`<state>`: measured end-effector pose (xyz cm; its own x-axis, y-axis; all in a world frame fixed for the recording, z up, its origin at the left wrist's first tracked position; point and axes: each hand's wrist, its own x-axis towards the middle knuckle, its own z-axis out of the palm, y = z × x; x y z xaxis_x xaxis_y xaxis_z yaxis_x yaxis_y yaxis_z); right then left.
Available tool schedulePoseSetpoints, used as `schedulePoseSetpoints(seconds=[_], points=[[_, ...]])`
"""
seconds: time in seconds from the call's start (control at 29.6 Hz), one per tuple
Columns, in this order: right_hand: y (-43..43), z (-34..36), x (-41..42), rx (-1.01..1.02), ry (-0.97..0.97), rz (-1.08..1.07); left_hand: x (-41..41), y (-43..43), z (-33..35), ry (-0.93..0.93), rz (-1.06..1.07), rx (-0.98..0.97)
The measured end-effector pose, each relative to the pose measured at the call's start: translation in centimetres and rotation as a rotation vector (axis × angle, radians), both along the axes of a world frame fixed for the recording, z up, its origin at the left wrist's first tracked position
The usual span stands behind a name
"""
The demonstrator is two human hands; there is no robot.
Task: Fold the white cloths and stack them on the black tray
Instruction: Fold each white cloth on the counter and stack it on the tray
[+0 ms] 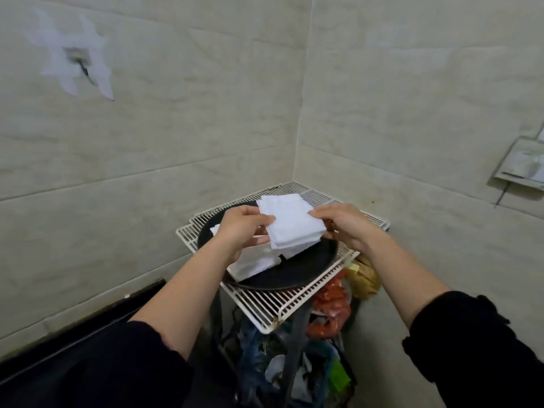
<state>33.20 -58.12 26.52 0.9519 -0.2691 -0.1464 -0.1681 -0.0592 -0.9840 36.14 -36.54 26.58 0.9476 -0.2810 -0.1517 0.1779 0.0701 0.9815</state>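
A folded white cloth is held above the round black tray. My left hand grips its left edge, thumb on top. My right hand pinches its right edge. Under it, another folded white cloth lies on the tray's left part, partly hidden by my left hand and the held cloth. The tray rests on a white wire rack in the corner of the tiled walls.
Below the rack, coloured bags and packets fill a dark stand. A small holder hangs on the right wall and a hook on the left wall. A dark ledge runs along the left wall.
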Motion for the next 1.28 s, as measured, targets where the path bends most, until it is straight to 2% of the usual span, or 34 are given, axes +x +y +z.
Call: schedulePoseSetpoints(seconds=[0.24, 0.51, 0.71, 1.01, 1.11, 1.28], points=[[-5.3, 0.0, 9.5, -0.083, 0.045, 0.034, 6.6, -6.7, -0.8, 0.024, 0.216, 0.083], [-6.6, -3.1, 14.7, -0.238, 0.047, 0.087, 10.3, -9.1, -3.1, 0.043, 0.357, 0.282], [-5.9, -4.9, 15.1, -0.482, 0.046, 0.127, 10.2, -9.6, -3.5, 0.001, 0.327, 0.564], [-5.2, -4.3, 15.2, -0.760, 0.052, 0.163, 10.1, -9.3, -3.5, -0.028, 0.288, 0.688], [-4.5, -3.3, 14.6, -0.858, -0.012, 0.151, 9.9, -8.9, -3.1, -0.078, 0.295, 0.726], [-1.7, -1.4, 14.1, -0.860, -0.251, 0.160, 8.6, -6.8, -2.0, -0.227, 0.392, 0.736]])
